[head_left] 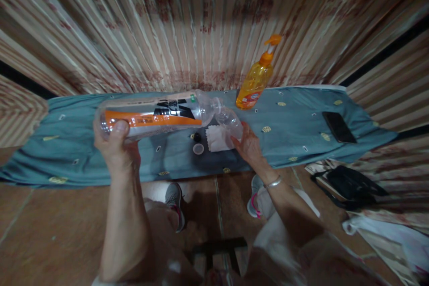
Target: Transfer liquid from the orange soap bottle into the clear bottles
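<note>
Clear plastic is forming the large bottle (pixel 152 118) with the orange, black and silver label, which is lying almost level in the air above the cloth-covered bench (pixel 284 136). Its base is resting in the left hand (pixel 119 149), which is closing around it with the thumb pressing on the near side; its neck is pointing toward the smaller clear plastic container (pixel 233 125). The right hand (pixel 250 144) is pinching that container from its outer side, and whether the two openings are touching cannot be told. No liquid is showing clearly inside either, so both are probably weighing little. The large bottle's thin wall is likely giving under a hard squeeze and feeling slick, so a broad, gentle hold is suiting it, the base or the ribbed shoulder offering better purchase than the smooth label. The smaller container is looking thinner and easier to dent, so light fingertips low on its side are seeming best. Below them, a white wipe (pixel 217 138), a black cap (pixel 197 137) and a translucent round disc (pixel 198 149) are lying on the bench.
</note>
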`<state>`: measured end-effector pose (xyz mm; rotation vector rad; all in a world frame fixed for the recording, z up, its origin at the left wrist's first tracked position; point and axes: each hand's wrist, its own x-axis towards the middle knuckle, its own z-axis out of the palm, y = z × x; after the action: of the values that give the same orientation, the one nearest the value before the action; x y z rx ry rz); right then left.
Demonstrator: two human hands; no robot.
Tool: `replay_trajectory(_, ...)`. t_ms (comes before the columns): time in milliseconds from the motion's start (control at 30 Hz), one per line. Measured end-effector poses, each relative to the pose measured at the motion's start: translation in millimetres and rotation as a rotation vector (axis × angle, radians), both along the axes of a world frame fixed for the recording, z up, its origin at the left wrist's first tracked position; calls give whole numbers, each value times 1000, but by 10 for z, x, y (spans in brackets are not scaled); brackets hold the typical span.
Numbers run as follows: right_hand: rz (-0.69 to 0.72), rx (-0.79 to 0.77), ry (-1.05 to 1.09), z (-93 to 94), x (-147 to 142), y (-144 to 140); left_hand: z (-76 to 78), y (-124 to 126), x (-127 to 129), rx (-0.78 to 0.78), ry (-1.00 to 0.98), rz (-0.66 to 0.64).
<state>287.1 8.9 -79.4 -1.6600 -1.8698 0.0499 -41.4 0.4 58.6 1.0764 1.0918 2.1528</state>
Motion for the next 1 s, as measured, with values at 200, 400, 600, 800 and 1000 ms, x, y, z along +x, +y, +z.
replay_trajectory(200, 8, 15, 4, -6, 3, -1, -23, 9, -19, -20, 39, 3)
replay_trajectory(400, 12, 13, 18, -2, 9, 0, 5, 14, 24, -17, -13, 34)
replay_trajectory(600, 18, 18, 22, 20, 10, -8, -10, 21, -24, -27, 83, 17)
replay_trajectory(800, 14, 17, 15, 24, 2, -10, -26, 14, -40, -44, 89, 8)
replay_trajectory(1000, 7, -20, 10, 35, -2, -8, -27, 16, -19, 13, -29, -5)
